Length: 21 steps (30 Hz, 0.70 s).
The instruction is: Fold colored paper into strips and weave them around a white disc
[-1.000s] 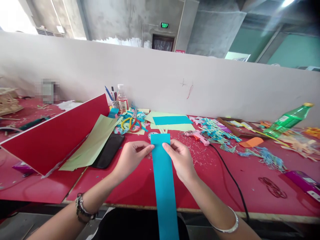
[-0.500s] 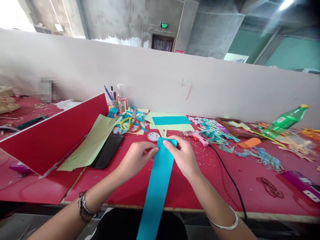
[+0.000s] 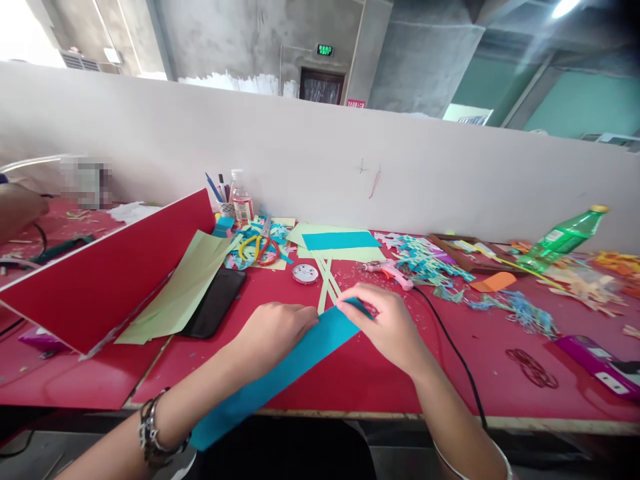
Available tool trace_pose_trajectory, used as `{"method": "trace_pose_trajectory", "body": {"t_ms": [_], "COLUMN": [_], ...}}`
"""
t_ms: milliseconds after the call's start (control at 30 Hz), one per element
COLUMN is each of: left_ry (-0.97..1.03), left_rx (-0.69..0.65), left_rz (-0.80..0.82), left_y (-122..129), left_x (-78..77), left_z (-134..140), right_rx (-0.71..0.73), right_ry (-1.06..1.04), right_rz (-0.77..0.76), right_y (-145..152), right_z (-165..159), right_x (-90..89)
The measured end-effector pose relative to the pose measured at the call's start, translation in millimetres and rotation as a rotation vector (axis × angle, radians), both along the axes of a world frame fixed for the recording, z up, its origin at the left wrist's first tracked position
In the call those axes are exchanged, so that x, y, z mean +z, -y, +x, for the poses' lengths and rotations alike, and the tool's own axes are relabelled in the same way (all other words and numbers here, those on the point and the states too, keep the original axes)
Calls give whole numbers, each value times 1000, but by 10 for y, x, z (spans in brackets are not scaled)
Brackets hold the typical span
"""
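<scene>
A long blue paper strip [image 3: 280, 380] slants from lower left to upper right over the table's front edge. My left hand [image 3: 277, 337] is closed on its upper long edge, fingertips partly hidden behind the paper. At the strip's far right end, my right hand [image 3: 383, 323] pinches a corner between thumb and fingers. Just beyond the hands lie narrow pale green paper strips [image 3: 327, 283] and a small round white disc [image 3: 305, 273]. Farther back, a blue paper piece [image 3: 341, 241] rests on pale green sheets [image 3: 360, 254].
Scissors [image 3: 265, 243] lie on paper scraps at the back. A pink glue gun [image 3: 395, 272] trails a black cord rightward. A red board [image 3: 125, 267], a phone [image 3: 215, 303] and green sheets stand left; a green bottle [image 3: 563, 240] leans right. A co-worker's hand [image 3: 23, 210] shows far left.
The blue strip has swung from nearly upright in view to a slant, its lower end going left. My right hand moved slightly right and down. A co-worker's hand has appeared far left.
</scene>
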State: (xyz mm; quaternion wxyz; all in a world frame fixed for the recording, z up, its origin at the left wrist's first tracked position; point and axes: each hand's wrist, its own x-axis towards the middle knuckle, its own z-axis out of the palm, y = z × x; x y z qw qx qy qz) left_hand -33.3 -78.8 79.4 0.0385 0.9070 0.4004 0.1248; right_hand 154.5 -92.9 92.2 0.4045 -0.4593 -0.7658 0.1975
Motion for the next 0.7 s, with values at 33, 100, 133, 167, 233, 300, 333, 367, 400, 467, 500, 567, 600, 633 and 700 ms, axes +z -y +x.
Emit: {"method": "trace_pose_trajectory", "body": {"t_ms": [33,100,133,167,233,300,333,367,400,467,500,567,600,633,700], "left_ry": [-25,-37,-25,-7,12,1,-7,-13,-20,-38,-52,-80,-92,-102,-123], "left_rx": [-13,2,33,68,128,160,171,185,198,225,237,243,231,209,145], "left_rz": [14,22,23,27,74,161,205,240,265,281,279,270,266,264,272], "left_y": [14,54,78,105,159,211,235,257,277,311,325,348,358,368,387], "left_x": [17,29,24,12,-25,-68,-87,-104,-117,-133,-135,-127,-118,-106,-79], "left_z": [8,30,40,46,44,19,-2,-26,-52,-102,-121,-142,-142,-137,-112], "right_rx": [23,14,-21,-67,-159,-212,-218,-216,-210,-199,-189,-172,-172,-179,-212], "right_ry": [31,33,9,-24,-109,-198,-229,-251,-260,-238,-202,-102,-44,19,158], "right_rz": [-20,-34,-26,-18,-18,-36,-48,-57,-64,-74,-73,-33,10,67,191], "right_y": [38,104,132,156,193,215,220,220,217,201,191,179,182,193,239], "right_z": [16,35,41,47,58,73,82,92,102,122,131,139,135,122,71], "right_x": [19,23,10,-12,-75,-152,-193,-234,-274,-353,-389,-444,-461,-468,-458]}}
